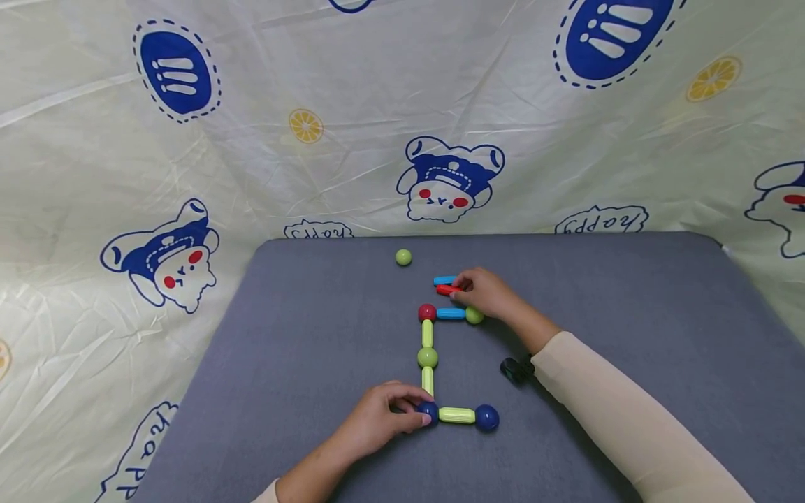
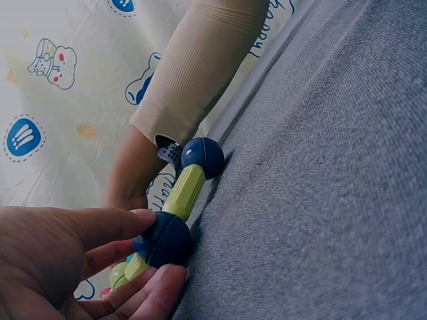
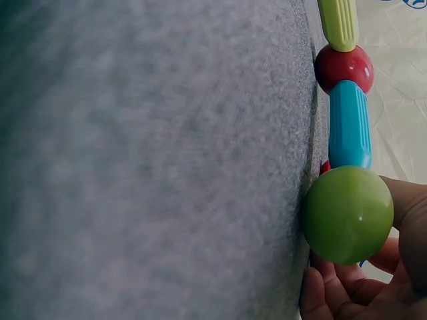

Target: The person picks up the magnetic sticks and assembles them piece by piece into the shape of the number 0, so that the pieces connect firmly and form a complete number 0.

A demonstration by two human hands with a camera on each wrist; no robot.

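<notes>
On the grey table lies a chain of balls and rods. My left hand [image 1: 380,419] pinches the dark blue ball [image 2: 167,240] at its lower corner between thumb and fingers. From there a yellow-green rod [image 1: 457,416] runs to another blue ball [image 1: 487,417]. Upward, two yellow-green rods and a green ball [image 1: 428,358] lead to a red ball [image 1: 427,312]. A blue rod [image 3: 349,125] joins that to a green ball [image 3: 348,215]. Just beyond, my right hand [image 1: 487,292] pinches the right end of a red rod [image 1: 447,289], mostly hidden in the right wrist view.
A second blue rod [image 1: 444,281] lies directly behind the red rod. Near the far edge sits a loose green ball [image 1: 404,257]. A black device [image 1: 517,370] is at the right sleeve's cuff. A printed white sheet [image 1: 365,175] hangs behind the table [image 1: 302,335].
</notes>
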